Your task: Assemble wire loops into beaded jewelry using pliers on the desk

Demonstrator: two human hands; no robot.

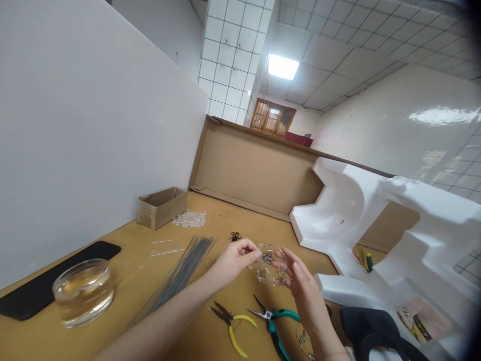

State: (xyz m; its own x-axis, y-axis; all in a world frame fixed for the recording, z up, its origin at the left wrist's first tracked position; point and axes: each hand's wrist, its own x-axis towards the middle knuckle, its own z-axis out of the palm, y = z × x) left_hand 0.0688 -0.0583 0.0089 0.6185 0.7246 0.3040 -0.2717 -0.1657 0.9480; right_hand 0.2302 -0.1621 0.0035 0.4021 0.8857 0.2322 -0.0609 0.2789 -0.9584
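Between my hands is a clear ring that looks like beads on thin wire. My left hand pinches its left edge between thumb and fingers. My right hand curls its fingers around the right side. Small dark metal bits show through the ring's middle; whether they belong to it I cannot tell. Yellow-handled pliers lie open on the table below my left hand. Teal-handled long-nose pliers lie open beside them, partly under my right forearm. A bundle of grey wires lies left of my hands.
A pile of clear beads lies by a small cardboard box. Black rings sit beyond my left hand. A glass bowl of liquid stands at left near a black mat. White foam packing borders the right.
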